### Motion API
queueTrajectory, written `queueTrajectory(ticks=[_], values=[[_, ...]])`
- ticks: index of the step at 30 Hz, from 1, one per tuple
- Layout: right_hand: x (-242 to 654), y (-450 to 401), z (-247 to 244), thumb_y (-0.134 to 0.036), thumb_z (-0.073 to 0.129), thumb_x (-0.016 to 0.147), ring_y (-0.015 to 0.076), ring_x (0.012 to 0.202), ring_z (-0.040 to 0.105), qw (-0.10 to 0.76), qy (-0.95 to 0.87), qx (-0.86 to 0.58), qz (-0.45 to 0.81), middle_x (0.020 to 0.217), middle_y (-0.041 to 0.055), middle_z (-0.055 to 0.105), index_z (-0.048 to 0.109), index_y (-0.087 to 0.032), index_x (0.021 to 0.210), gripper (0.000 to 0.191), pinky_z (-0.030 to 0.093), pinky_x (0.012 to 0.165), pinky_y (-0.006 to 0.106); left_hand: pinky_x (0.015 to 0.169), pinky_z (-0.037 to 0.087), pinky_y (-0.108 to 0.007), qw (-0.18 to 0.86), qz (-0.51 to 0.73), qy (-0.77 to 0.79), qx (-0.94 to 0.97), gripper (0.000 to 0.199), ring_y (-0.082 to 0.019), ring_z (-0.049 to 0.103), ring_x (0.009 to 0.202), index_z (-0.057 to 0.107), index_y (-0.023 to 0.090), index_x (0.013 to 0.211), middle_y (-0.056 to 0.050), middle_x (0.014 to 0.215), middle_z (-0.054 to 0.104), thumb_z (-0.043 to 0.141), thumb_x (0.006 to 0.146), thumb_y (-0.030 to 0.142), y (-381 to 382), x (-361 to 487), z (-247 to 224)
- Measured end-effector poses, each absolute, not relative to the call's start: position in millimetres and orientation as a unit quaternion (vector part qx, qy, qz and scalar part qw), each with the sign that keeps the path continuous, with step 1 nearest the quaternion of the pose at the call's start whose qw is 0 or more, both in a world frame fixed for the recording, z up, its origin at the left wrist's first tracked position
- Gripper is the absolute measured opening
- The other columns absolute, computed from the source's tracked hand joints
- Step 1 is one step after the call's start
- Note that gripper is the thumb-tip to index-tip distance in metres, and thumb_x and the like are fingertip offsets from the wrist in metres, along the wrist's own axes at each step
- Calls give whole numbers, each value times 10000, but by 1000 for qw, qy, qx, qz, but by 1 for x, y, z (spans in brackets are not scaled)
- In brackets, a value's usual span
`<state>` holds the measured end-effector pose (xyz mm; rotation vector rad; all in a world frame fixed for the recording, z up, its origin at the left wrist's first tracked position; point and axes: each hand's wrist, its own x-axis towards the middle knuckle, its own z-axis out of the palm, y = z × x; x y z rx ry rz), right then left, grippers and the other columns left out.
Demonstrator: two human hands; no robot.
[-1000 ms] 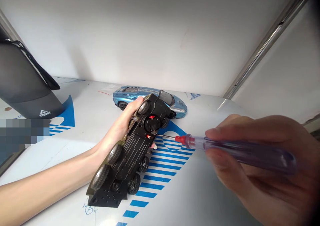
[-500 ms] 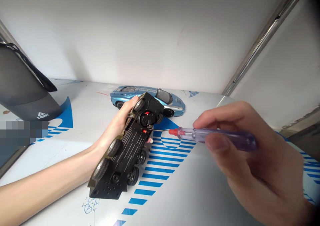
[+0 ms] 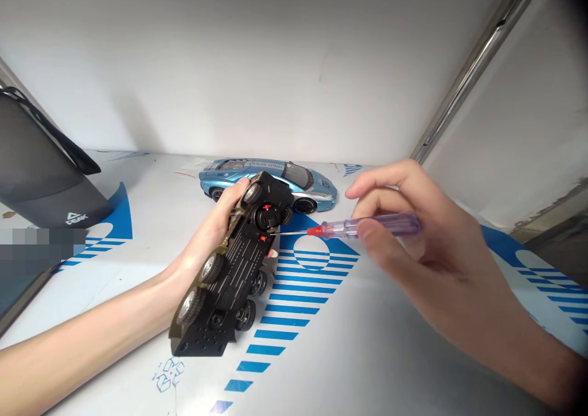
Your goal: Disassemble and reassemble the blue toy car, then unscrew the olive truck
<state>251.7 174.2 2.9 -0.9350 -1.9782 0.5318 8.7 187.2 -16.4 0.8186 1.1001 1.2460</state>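
Note:
My left hand [image 3: 218,223] grips a toy truck [image 3: 236,263] from behind, its black underside with several wheels turned up toward me. A small red part shows on the underside, near a round black piece. Between the thumb and fingers of my right hand [image 3: 422,238] is a screwdriver [image 3: 367,226] with a clear purplish handle and a red collar. Its thin shaft points left, and the tip meets or nearly meets the underside beside the red part; contact cannot be made out. Most of my left fingers are hidden behind the truck.
Behind the truck, a blue toy car [image 3: 275,180] stands on the white table [image 3: 349,342] with blue printed stripes. A dark grey bottle [image 3: 41,165] with a strap stands at the left. A white wall [image 3: 257,67] rises at the back, with a metal rail [image 3: 478,67] at the right.
My right hand has shifted up and slightly left, its fingers straighter and the wrist now in view. The screwdriver sits a little higher and more tilted. The truck has barely moved.

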Motion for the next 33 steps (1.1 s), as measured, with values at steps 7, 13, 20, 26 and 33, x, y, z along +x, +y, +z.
queueTrajectory(ticks=[7, 13, 20, 26, 33], values=[[252, 177, 4, -444, 589, 1089, 127, 500, 394, 409, -795, -389, 222, 604, -70, 456, 616, -352, 1129, 104, 315, 418, 251, 504, 648, -325, 597, 534, 481, 356, 520, -197, 681, 495, 765, 167, 885, -57, 666, 743, 492, 1080, 564, 189, 6, -18], [254, 180, 1, -486, 539, 1107, 121, 517, 412, 401, -782, -413, 239, 628, -66, 480, 620, -351, 1150, 164, 293, 425, 252, 514, 654, -313, 577, 541, 520, 323, 480, -192, 689, 506, 772, 191, 928, -41, 689, 754, 602, 1010, 633, 188, 6, -20], [252, 187, -2, -504, 507, 1110, 120, 532, 413, 386, -770, -418, 289, 639, -57, 465, 648, -322, 1069, 234, 324, 459, 253, 561, 660, -313, 571, 539, 533, 314, 463, -179, 690, 511, 766, 212, 1088, -6, 702, 751, 602, 1009, 638, 190, 5, -20], [247, 188, 1, -390, 635, 1051, 141, 640, 513, 395, -747, -429, 321, 773, -25, 580, 658, -304, 1107, 105, 381, 524, 264, 427, 566, -271, 568, 518, 551, 324, 592, -230, 712, 496, 764, 167, 899, -61, 613, 724, 570, 977, 721, 190, 3, -19], [245, 189, 0, -380, 659, 1041, 117, 609, 504, 379, -743, -441, 333, 826, -29, 625, 692, -313, 1120, 109, 362, 514, 254, 379, 518, -266, 567, 510, 557, 329, 592, -236, 708, 493, 756, 173, 894, -61, 601, 711, 534, 994, 712, 187, 5, -15]])
